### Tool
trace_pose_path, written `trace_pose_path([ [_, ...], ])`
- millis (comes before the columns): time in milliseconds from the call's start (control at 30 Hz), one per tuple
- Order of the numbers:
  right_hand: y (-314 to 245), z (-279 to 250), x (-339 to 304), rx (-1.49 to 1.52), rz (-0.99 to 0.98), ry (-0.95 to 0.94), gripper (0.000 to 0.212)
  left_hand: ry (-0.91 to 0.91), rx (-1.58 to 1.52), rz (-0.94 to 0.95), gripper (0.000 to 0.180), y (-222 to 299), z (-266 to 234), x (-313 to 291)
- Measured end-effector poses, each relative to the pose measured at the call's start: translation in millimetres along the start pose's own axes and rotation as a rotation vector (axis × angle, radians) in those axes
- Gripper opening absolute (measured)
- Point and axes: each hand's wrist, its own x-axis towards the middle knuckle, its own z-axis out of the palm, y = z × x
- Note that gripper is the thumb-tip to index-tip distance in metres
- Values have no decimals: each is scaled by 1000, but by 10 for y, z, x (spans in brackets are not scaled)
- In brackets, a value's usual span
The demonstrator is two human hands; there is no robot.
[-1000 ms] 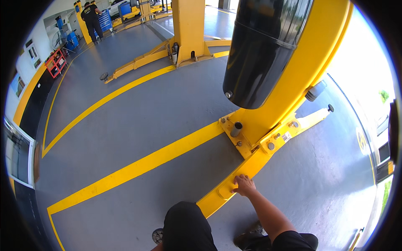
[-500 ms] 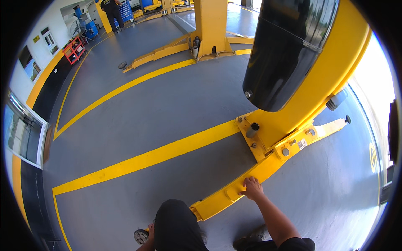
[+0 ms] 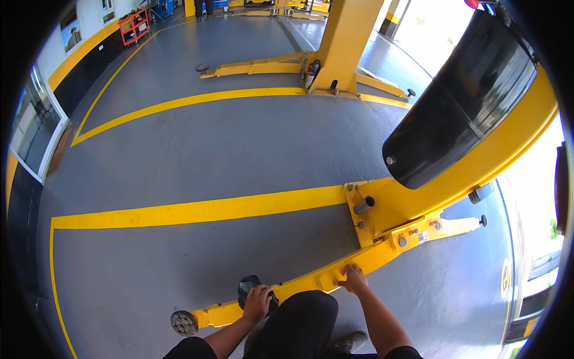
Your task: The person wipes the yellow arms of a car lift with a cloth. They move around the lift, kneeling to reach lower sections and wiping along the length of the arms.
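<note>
Yellow lift arm (image 3: 296,286) low over the grey floor (image 3: 179,257), just in front of the person. Long axis runs slantwise, from lower left up to the right; the free end, with a round grey pad (image 3: 184,323), points left, while the other end meets the base of a yellow column (image 3: 412,209). Arm is long, boxy, bright yellow, with a raised block on its side near the middle and a narrower section toward the pad. The person's dark-clad knee (image 3: 308,320) overlaps its near edge.

Right hand (image 3: 354,279): part open, fingers a little apart, laid on the arm beside the raised block. Left hand (image 3: 257,301): fingers bent over a dark, shiny piece (image 3: 248,286) that lies across the arm near its narrower section; perhaps cloth or plastic, and whether the fingers clamp it cannot be told from here.
</note>
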Motion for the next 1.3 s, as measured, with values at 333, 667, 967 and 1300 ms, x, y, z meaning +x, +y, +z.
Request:
trace_pose_path([
  [333, 48, 82, 11, 5, -7, -8, 57, -91, 431, -191, 58, -479, -610, -1137],
  [667, 135, 171, 66, 16, -53, 33, 52, -162, 472, -173, 66, -126, -217, -825],
  [967, 300, 184, 182, -7, -152, -8, 44, -120, 338, -82, 69, -90, 8, -920],
  [1300, 255, 180, 168, -5, -135, 17, 45, 2, 529, -260, 71, -608, -237, -1672],
])
